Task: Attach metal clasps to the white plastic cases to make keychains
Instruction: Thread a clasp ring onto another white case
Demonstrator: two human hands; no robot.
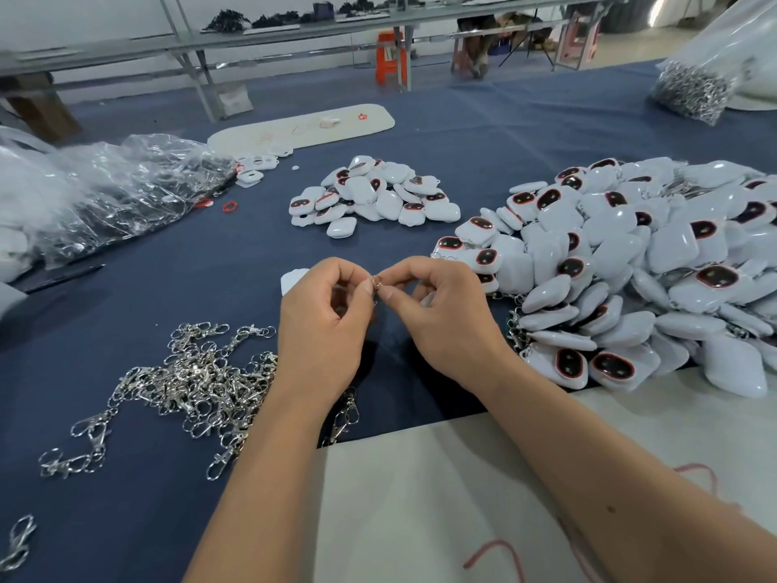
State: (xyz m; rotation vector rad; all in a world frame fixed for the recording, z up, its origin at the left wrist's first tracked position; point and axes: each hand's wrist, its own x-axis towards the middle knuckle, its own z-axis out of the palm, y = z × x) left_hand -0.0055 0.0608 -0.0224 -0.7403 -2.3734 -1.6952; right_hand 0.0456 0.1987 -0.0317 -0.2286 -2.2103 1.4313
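My left hand (321, 330) and my right hand (441, 321) meet above the blue cloth, fingertips pinched together on a small metal clasp ring (376, 282). One white plastic case (293, 279) lies just behind my left hand, partly hidden. A tangle of loose silver clasps (197, 385) spreads to the left of my left wrist. A small heap of white cases with dark red-rimmed windows (374, 195) sits beyond my hands. A large heap of the same cases (639, 263) fills the right side, some with clasps showing at its near edge.
Crumpled clear plastic bags (105, 191) lie at the far left. A bag of metal clasps (693, 90) stands at the far right. A white board (302, 128) lies at the back. White paper (420, 498) covers the near table under my forearms. A red ring (230, 206) lies loose.
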